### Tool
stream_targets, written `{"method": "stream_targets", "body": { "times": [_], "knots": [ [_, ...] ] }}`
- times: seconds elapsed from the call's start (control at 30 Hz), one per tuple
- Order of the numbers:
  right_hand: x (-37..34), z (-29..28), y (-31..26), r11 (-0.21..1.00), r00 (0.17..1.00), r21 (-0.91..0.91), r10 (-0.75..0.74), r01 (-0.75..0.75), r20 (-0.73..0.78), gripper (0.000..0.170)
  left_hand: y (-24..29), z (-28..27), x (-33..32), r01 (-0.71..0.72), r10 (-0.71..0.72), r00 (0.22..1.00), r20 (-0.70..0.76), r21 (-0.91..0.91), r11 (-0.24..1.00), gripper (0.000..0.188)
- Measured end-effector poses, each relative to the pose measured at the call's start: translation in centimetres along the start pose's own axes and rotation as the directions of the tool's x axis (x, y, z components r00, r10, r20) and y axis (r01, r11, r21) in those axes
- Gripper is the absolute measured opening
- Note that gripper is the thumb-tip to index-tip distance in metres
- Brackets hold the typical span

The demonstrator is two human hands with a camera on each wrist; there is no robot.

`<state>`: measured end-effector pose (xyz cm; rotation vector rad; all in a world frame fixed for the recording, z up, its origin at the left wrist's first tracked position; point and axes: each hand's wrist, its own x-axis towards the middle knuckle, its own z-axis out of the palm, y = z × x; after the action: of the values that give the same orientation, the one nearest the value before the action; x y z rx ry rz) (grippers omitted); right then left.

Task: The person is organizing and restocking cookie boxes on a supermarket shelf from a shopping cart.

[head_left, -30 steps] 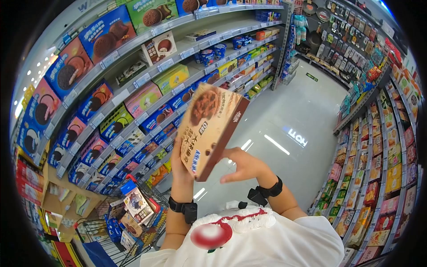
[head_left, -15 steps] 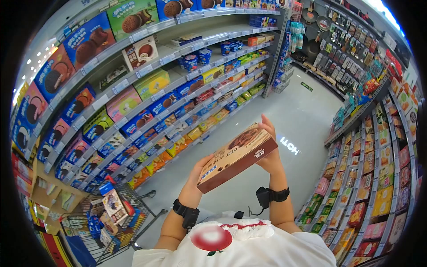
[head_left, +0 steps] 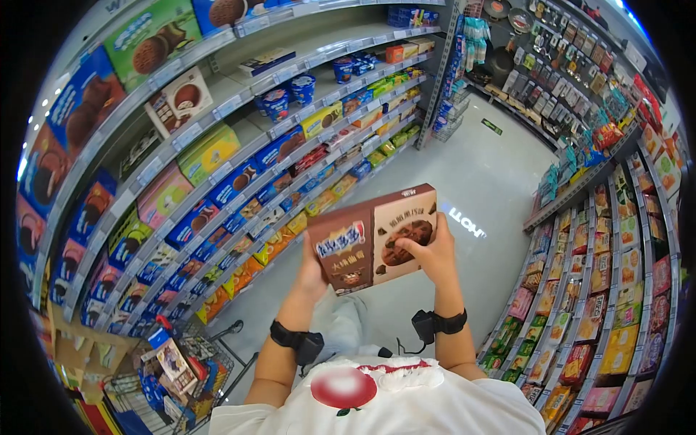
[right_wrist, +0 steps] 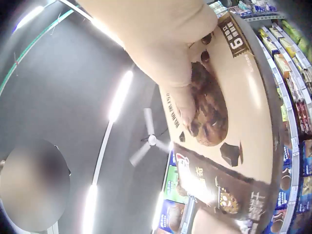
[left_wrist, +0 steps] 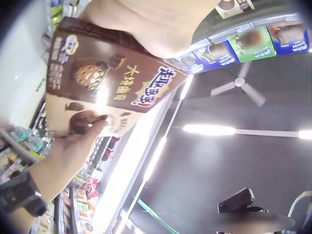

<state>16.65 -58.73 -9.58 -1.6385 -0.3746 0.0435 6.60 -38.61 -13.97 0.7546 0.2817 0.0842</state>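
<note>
A brown and beige cookie box (head_left: 377, 243) is held between both hands in front of the chest, its printed face turned up. The left hand (head_left: 312, 270) grips the box's left end, its fingers mostly hidden behind it. The right hand (head_left: 435, 254) holds the right end, thumb lying across the cookie picture. In the left wrist view the box (left_wrist: 97, 83) shows its brown panel, with the right hand (left_wrist: 73, 151) on the beige part. The right wrist view has the right thumb pressed on the box (right_wrist: 243, 97).
Shelves of cookie boxes (head_left: 192, 221) line the left side. A shopping cart (head_left: 217, 370) holding several packages stands at the lower left. Snack shelves (head_left: 580, 319) run along the right, and kitchenware hangs at the back. Grey floor (head_left: 500, 174) lies between them.
The box has turned from its tilted pose to show a different face. The right hand, off the box a second ago, now holds its right end. The cart and left shelves have shifted in view.
</note>
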Motion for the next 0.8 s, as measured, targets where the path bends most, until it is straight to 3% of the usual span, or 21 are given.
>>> {"method": "stream_targets", "body": {
  "times": [0.07,0.1,0.2,0.23,0.27,0.33,0.43,0.53,0.77,0.8],
  "knots": [
    [3.4,0.8,1.4,0.991,0.991,-0.004,0.135,-0.135,-0.007,0.051,3.5,0.6,2.5,0.025,-0.028,0.994,0.106,0.033,0.999,0.064],
    [5.0,1.4,2.5,0.995,0.995,0.004,0.100,-0.101,0.012,0.044,5.2,0.9,3.5,0.008,-0.012,0.988,0.155,0.027,1.000,0.057],
    [10.4,3.1,2.9,0.978,0.977,0.087,0.179,-0.189,0.121,0.042,8.0,-0.7,7.8,-0.130,0.084,0.977,0.197,0.234,0.964,0.051],
    [12.1,3.6,2.7,0.973,0.965,0.133,0.161,-0.191,0.210,0.040,9.6,-0.6,9.0,-0.079,0.047,0.982,0.181,0.175,0.981,0.048],
    [14.2,3.2,2.2,0.953,0.891,-0.023,0.289,-0.301,0.351,0.047,10.3,-1.4,10.7,-0.063,0.056,0.997,0.057,0.130,0.990,0.048],
    [17.4,3.9,1.4,0.934,0.874,0.104,0.274,-0.341,0.400,0.051,13.3,0.7,12.6,-0.044,0.042,0.999,-0.020,-0.102,0.994,0.046],
    [21.1,5.6,-0.4,0.775,0.877,0.439,0.303,-0.454,0.373,0.053,14.9,0.1,17.1,-0.061,0.047,0.997,-0.064,-0.236,0.970,0.044],
    [23.7,6.8,-0.1,0.731,0.876,0.492,0.327,-0.473,0.355,0.050,15.5,-0.6,20.8,-0.064,0.032,0.987,-0.160,-0.201,0.977,0.042],
    [30.0,8.5,3.3,0.491,0.795,0.626,0.396,-0.606,0.459,0.033,16.5,-1.7,26.0,-0.073,0.037,0.987,-0.153,-0.240,0.968,0.041],
    [30.9,8.6,4.0,0.508,0.793,0.609,0.408,-0.608,0.452,0.036,16.6,-1.7,26.6,-0.088,0.050,0.986,-0.158,-0.243,0.966,0.041]
  ]
}}
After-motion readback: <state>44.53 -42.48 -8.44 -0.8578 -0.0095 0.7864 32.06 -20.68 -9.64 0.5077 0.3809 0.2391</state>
